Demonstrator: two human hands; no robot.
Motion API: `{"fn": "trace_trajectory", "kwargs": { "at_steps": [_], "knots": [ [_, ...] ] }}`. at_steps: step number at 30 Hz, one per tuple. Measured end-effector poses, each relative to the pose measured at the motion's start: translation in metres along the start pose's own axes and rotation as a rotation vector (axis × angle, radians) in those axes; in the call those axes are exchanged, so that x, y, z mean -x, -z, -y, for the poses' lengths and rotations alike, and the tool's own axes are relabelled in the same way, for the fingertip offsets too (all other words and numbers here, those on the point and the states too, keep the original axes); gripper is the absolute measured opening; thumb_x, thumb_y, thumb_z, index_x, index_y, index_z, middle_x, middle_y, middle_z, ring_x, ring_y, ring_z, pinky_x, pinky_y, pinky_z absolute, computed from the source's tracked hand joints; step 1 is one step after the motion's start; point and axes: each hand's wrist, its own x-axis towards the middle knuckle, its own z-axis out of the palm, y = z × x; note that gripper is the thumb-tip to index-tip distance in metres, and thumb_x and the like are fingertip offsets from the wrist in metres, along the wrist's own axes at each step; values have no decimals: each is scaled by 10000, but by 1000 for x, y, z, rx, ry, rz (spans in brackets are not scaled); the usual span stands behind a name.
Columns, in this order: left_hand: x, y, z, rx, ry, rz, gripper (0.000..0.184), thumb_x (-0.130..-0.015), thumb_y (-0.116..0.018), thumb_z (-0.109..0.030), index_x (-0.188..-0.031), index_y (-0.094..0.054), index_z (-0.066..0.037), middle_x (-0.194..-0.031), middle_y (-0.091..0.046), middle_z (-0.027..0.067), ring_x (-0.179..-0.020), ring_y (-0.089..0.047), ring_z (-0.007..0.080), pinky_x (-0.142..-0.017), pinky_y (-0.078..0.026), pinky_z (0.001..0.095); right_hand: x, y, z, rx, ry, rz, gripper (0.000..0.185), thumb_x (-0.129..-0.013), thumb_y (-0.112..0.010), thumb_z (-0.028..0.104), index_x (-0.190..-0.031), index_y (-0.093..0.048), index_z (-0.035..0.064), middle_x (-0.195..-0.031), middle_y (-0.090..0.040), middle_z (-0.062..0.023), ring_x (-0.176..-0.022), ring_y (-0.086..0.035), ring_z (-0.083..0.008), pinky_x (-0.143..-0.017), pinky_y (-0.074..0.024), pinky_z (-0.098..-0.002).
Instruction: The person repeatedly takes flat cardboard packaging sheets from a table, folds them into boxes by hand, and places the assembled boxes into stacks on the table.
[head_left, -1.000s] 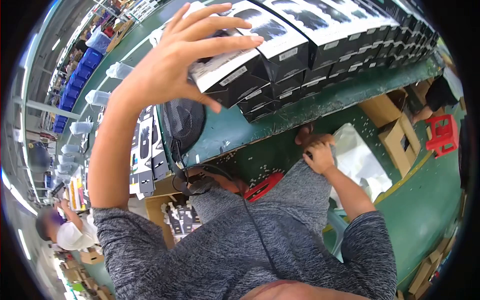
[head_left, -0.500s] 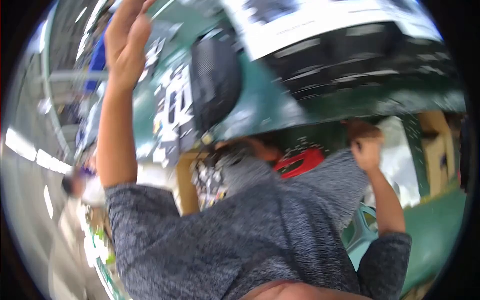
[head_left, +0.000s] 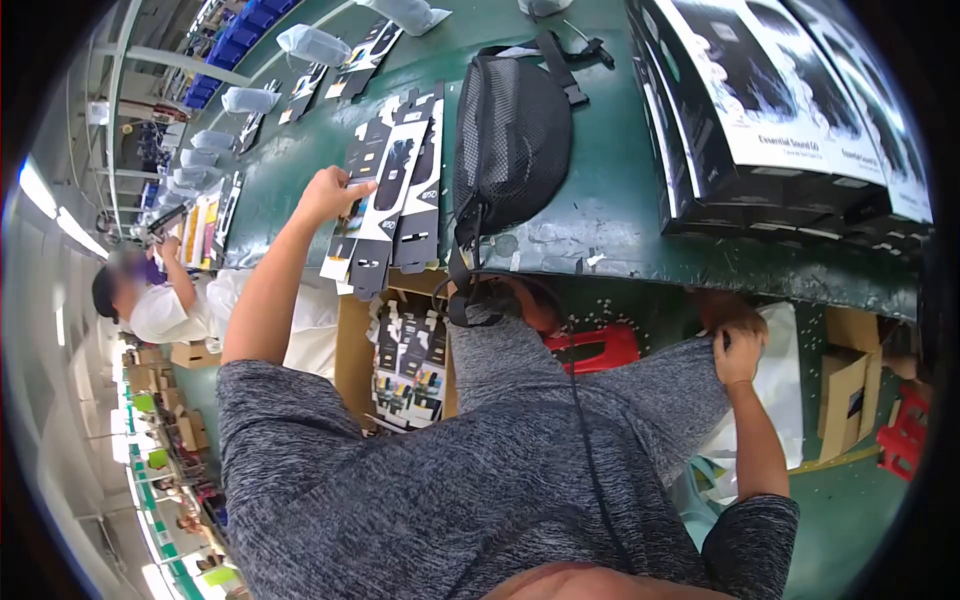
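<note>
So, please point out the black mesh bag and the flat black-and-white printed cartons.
Black mesh bag point(head_left: 510, 142): head view, middle of its mesh body.
Flat black-and-white printed cartons point(head_left: 397, 173): head view, printed panel of one carton.

Stacked boxes partly beyond the view's top edge

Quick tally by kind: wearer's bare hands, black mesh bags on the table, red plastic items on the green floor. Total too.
Wearer's bare hands: 2 (left hand at flat black-and-white printed cartons, right hand)
Black mesh bag: 1
Red plastic items: 2
Total: 5
</note>
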Motion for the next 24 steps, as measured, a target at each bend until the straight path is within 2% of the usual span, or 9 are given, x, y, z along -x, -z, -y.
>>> {"fn": "trace_trajectory", "kwargs": {
  "at_steps": [8,12,13,14,16,18,19,22,24],
  "knots": [
    [-11,0,-6,59,-38,34,885,-579,-921,-627,-990,-680,120,-993,-724,229,-888,-715,291,-759,-557,390,7,2,22,90,-64,23,200,-871,-635,256,-868,-748,91,-1001,-733,-138,-1055,-637,-332,-1014,-387,-485],
    [13,33,-15,494,24,-5,719,-741,-909,-387,-1186,-641,110,-1027,-725,174,-854,-691,204,-779,-550,357,11,-3,22,118,-57,-47,174,-850,-664,237,-854,-755,89,-966,-736,-139,-1028,-645,-336,-983,-418,-482],
    [-6,28,14,532,-12,-85,691,-789,-879,-380,-1234,-626,85,-1069,-722,164,-895,-688,195,-802,-549,343,15,1,24,59,-93,-63,160,-847,-681,227,-859,-755,86,-956,-735,-140,-1000,-654,-330,-956,-441,-474],
    [20,49,6,721,-90,54,602,-859,-827,-344,-1279,-621,35,-1107,-719,137,-941,-680,180,-815,-547,342,19,2,30,-10,-123,-72,146,-845,-698,216,-864,-754,83,-946,-734,-142,-973,-663,-323,-928,-465,-466],
    [47,71,7,676,-70,-169,448,-932,-756,-276,-1286,-637,-29,-1118,-717,86,-973,-660,144,-850,-530,325,20,-3,28,-217,-165,-109,125,-856,-720,187,-878,-747,66,-921,-732,-133,-914,-678,-288,-867,-505,-429],
    [54,86,30,834,-179,-155,504,-937,-747,-280,-1339,-598,-13,-1170,-707,95,-1018,-654,151,-923,-505,330,28,-20,14,-476,-215,-157,110,-885,-732,149,-895,-733,40,-890,-730,-111,-853,-689,-233,-799,-537,-372],
    [46,84,48,694,-151,-409,562,-943,-737,-294,-1383,-558,5,-1221,-689,103,-1064,-647,161,-973,-484,323,30,-27,9,-831,-291,-161,111,-954,-695,122,-964,-708,12,-894,-720,-66,-843,-676,-154,-788,-534,-299],
    [134,102,14,851,-341,-326,554,-964,-702,-280,-1409,-530,1,-1340,-616,107,-1162,-603,169,-1019,-459,323,17,47,103,-1059,-181,-137,125,-985,-662,101,-1063,-675,5,-971,-715,-69,-913,-677,-135,-838,-534,-275],
    [185,66,19,910,-509,-317,532,-930,-727,-213,-1380,-538,-3,-1198,-651,61,-1087,-619,163,-967,-494,339,12,110,192,-1229,-3,14,160,-961,-677,66,-1110,-666,8,-1045,-715,-74,-965,-685,-148,-879,-547,-299]
  ]
}}
